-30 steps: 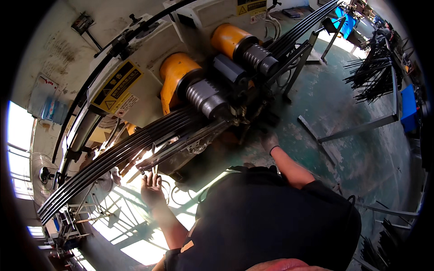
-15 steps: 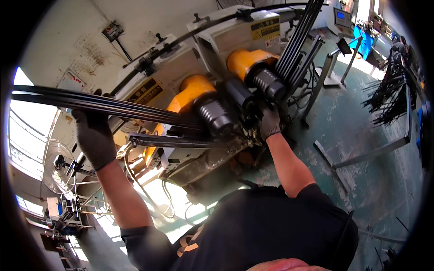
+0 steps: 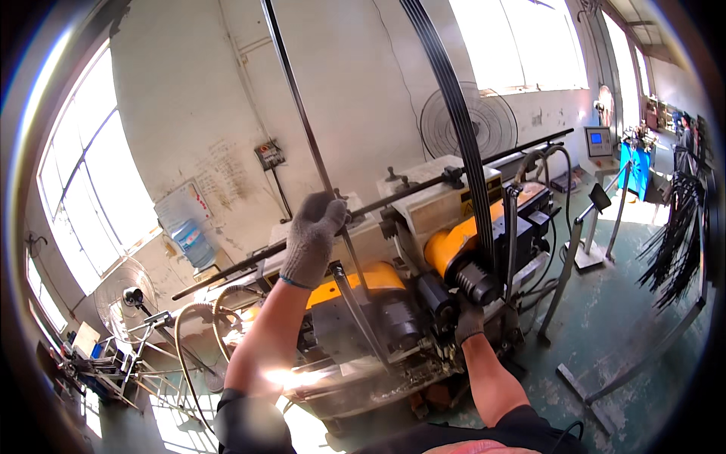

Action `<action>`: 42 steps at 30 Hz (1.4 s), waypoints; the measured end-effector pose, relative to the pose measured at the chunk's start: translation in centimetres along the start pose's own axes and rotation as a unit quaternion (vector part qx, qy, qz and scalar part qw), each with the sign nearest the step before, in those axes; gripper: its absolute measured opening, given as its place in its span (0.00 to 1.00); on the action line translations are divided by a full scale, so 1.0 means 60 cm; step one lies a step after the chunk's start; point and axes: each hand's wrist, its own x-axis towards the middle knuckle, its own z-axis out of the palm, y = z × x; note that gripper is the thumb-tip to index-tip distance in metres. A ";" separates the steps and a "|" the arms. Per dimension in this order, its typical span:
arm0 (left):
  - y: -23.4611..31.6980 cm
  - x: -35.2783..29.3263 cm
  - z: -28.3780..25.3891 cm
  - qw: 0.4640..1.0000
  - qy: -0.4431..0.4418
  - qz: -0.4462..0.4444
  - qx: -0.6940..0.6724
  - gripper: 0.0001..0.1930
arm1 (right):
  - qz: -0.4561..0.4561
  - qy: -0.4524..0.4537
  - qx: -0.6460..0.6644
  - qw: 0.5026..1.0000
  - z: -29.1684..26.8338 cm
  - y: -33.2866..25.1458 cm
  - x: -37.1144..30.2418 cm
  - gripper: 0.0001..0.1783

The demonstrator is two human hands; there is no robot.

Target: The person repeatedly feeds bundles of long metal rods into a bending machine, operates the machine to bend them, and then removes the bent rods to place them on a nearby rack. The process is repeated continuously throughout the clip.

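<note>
My left hand [image 3: 311, 233], in a grey knit glove, is closed around long thin metal bars [image 3: 299, 94], which rise steeply above it and run down toward a machine with orange housings. From this side the bars look like one narrow strip. My right hand [image 3: 470, 321], also gloved, is at the front of the machine, just below a ribbed black cylinder [image 3: 478, 284]. Its fingers are mostly hidden among the dark parts there. A second set of dark bars [image 3: 463, 113] stands upright at the orange housing [image 3: 439, 253] on the right.
A long dark rail [image 3: 227, 275] crosses behind the machine. Metal stands [image 3: 563, 291] and a hanging bunch of black strips [image 3: 677, 234] are to the right. On the left are a fan [image 3: 130, 296] and a water bottle [image 3: 194, 244]. Another person [image 3: 686, 136] is far off at right.
My left hand has swung the bars from a low slant at the left up to near upright. The view has tilted up. My right hand stays at the machine front.
</note>
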 end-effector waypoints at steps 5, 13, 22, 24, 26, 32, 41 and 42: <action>-0.004 0.016 0.003 0.999 -0.007 0.029 0.012 0.16 | -0.015 0.007 0.038 0.999 -0.015 0.008 0.029 0.21; 0.027 0.004 0.015 1.000 0.004 0.025 -0.019 0.16 | -0.033 0.025 0.059 0.997 -0.004 0.004 0.032 0.26; 0.026 0.012 0.014 0.998 0.035 0.024 0.042 0.15 | 0.011 -0.023 0.102 0.994 -0.009 0.010 0.035 0.29; 0.026 0.011 0.011 0.997 0.040 0.029 0.053 0.15 | 0.008 -0.022 0.101 0.995 -0.010 0.019 0.040 0.29; 0.032 0.008 0.019 0.998 0.038 0.024 0.048 0.15 | -0.006 -0.011 0.093 0.996 -0.030 0.030 0.067 0.30; 0.045 -0.003 0.030 0.999 0.031 -0.002 -0.005 0.15 | -0.008 0.000 0.089 0.996 -0.057 0.061 0.117 0.28; 0.044 0.007 0.025 0.999 0.039 0.000 0.037 0.15 | -0.001 0.021 0.080 0.997 -0.031 0.043 0.088 0.22; 0.044 0.008 0.026 0.998 0.045 -0.001 0.042 0.15 | 0.009 0.021 0.080 0.997 -0.034 0.042 0.089 0.22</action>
